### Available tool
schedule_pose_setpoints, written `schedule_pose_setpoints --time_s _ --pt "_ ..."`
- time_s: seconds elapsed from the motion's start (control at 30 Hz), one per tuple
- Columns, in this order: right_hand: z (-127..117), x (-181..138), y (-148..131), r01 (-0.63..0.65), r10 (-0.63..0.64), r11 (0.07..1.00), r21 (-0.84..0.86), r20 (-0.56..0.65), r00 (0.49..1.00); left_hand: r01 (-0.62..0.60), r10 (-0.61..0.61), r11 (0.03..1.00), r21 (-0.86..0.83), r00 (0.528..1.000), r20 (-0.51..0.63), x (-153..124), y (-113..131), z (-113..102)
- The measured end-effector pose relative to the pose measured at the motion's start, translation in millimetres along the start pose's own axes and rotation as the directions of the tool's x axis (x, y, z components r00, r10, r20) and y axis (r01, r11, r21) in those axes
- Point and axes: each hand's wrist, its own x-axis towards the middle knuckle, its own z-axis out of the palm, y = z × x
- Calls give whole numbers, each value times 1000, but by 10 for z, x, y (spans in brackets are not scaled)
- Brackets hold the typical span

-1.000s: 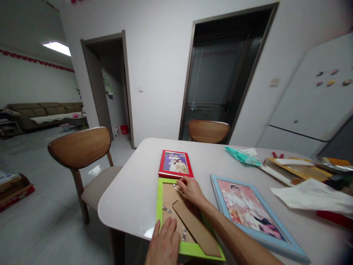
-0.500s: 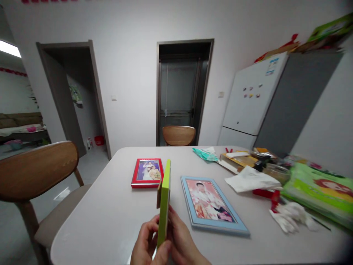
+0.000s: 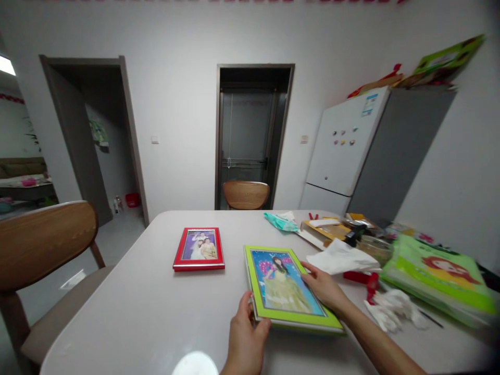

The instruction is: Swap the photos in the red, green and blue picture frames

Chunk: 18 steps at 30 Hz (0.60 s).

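Observation:
My left hand [image 3: 248,333] grips the near left corner of a lime-green picture frame [image 3: 283,289], thumb on the near edge. On the far right edge of that frame lies my right hand [image 3: 322,286], its fingers bent over the border. The frame is face up and nearly flat, showing a photo of a person in a yellow-green dress. It covers the spot where the light blue picture frame lay; that one cannot be made out now. Left of it, a red picture frame [image 3: 199,250] with a group photo lies flat on the white table [image 3: 136,312].
On the right of the table are white tissue [image 3: 339,257], a green packet [image 3: 433,276], crumpled white gloves or cloth [image 3: 398,310], a red-handled tool [image 3: 372,288] and a teal wrapper [image 3: 281,222]. Wooden chairs stand at the left [image 3: 47,245] and far side [image 3: 246,194].
The green frame has gone from upright on edge to nearly flat, moving right over the blue frame's place. My right hand has shifted to its far right edge. The view has turned slightly right.

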Motion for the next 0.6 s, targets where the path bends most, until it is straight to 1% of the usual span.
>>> schedule_pose_setpoints --time_s 0.07,0.13,0.23,0.33,0.43,0.53,0.57,0.6 --pt "8 54 138 39 -40 996 -78 -12 999 -17 20 977 212 1000 -12 32 -53 31" --pt "22 76 257 49 -51 993 -105 -19 999 -26 32 921 389 999 -9 31 -54 28" --pt "32 44 394 50 -50 994 -94 2 999 -58 58 848 527 998 18 6 -37 14" --pt "51 -23 485 76 -74 985 -153 17 997 -86 70 816 572 996 50 19 -70 16" --pt "83 -9 512 84 -82 948 -306 20 996 -102 84 809 579 995 59 107 -136 24" --pt "126 115 415 79 -64 909 -410 50 997 -110 102 809 577 994 47 213 -167 7" --pt "153 158 341 94 -79 893 -440 50 996 -111 105 811 575 994 43 234 -165 -12" --pt "196 191 244 124 -120 875 -469 37 992 -108 103 809 577 994 42 244 -160 -43"
